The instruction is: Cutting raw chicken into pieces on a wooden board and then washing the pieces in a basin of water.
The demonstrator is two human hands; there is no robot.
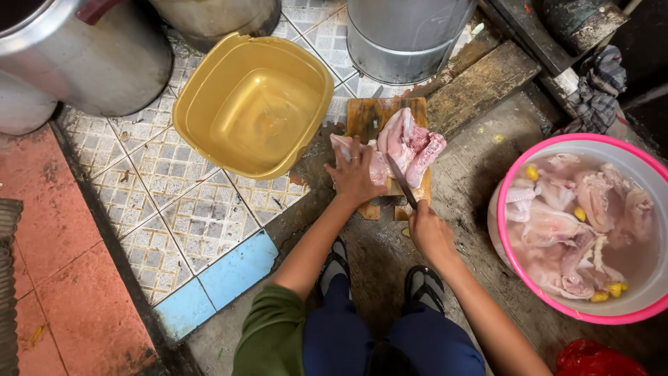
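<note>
**Cutting raw chicken on a board at floor level**

Cutting looks like the step in hand, and doing it well probably means steadying the meat and keeping fingers away from the edge. The left hand (353, 175) lies flat, fingers spread, pressing on the raw chicken (403, 145), which rests on the wooden cutting board (369, 115) set on the ground before the squatting person. The right hand (429, 233) is closed around the handle of the knife (401, 182), whose blade angles up into the meat just beside the left fingers; that closeness seems the main risk, so curling those fingers back would be safer.

Counted: 1 knife, 1 board, 1 opened chicken on it, 1 yellow basin (202, 90) holding water, 1 pink-rimmed basin (502, 230) with several chicken pieces in water (number unclear), 3 metal pots (111, 66) at least partly in view, 2 sandals (423, 282).
</note>
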